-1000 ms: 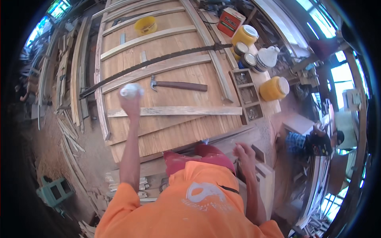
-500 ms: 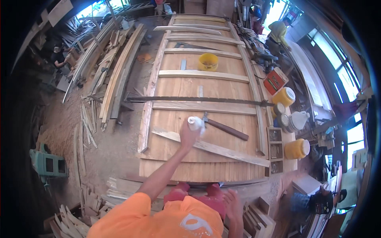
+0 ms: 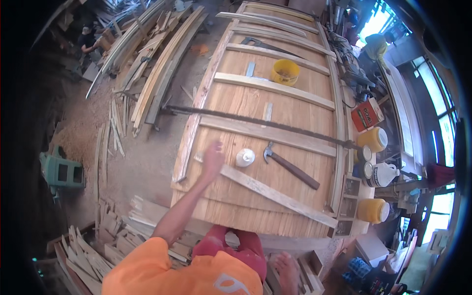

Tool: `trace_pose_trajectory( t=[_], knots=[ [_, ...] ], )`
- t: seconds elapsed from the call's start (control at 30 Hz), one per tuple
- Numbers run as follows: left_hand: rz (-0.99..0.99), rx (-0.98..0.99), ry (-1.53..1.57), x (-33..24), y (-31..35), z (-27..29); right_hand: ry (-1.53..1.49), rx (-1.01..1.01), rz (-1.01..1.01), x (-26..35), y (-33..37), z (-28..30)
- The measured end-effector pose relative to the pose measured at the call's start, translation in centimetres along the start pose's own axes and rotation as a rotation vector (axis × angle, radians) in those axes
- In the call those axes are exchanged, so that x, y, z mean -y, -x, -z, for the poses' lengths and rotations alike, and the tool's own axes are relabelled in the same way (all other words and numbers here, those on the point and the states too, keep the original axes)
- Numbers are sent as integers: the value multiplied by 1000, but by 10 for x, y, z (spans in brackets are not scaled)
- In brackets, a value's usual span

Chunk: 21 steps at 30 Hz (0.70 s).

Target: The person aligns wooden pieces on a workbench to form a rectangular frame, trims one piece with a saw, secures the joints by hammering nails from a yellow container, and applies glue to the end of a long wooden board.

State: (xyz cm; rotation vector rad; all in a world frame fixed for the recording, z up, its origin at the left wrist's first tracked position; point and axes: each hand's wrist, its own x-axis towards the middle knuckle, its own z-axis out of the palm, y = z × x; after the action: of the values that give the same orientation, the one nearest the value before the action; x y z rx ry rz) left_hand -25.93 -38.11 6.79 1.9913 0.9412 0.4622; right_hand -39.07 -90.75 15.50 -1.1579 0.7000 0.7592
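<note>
My left hand (image 3: pixel 213 160) is over the left end of a long pale wooden strip (image 3: pixel 275 193), which lies slanted across the near part of the wood panel (image 3: pixel 231 174). Its fingers are blurred, so whether they grip the strip is unclear. A white bottle (image 3: pixel 245 158) stands on the panel just right of that hand, released. Beside the bottle lies a claw hammer (image 3: pixel 293 169) with a brown handle. Low by my right side hangs my right hand (image 3: pixel 286 269), fingers apart and holding nothing.
A long dark clamp bar (image 3: pixel 265 123) crosses the wooden frame. Farther off are a yellow bucket (image 3: pixel 285 73) and a handsaw (image 3: pixel 265 45). Yellow jars (image 3: pixel 372 211) and a white jug (image 3: pixel 384 175) line the right side. Lumber (image 3: pixel 164 64) is stacked left; two people work farther back.
My left hand has let go of the white bottle, leaving it on the panel, and moved left to the strip's end. The view has shifted and tilted. My right hand stays low.
</note>
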Motion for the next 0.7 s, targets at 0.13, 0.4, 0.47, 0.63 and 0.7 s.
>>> trace_pose_trajectory(
  t=[0.13, 0.4, 0.47, 0.63, 0.7],
  knots=[
    [-183, -183, 298, -32, -162, -15, 697, -15, 395, 30, -14, 39],
    [30, -328, -282, 1, -345, -156, 514, -397, 183, 166, -2, -12],
    [71, -386, -295, 17, -358, -177, 617, -456, 278, 221, -29, -53],
    [341, -474, -1013, 27, -373, -205, 957, -341, 548, 376, -160, -180],
    [218, -562, -980, 25, -373, -205, 917, -61, 730, 440, -263, -247]
  ],
)
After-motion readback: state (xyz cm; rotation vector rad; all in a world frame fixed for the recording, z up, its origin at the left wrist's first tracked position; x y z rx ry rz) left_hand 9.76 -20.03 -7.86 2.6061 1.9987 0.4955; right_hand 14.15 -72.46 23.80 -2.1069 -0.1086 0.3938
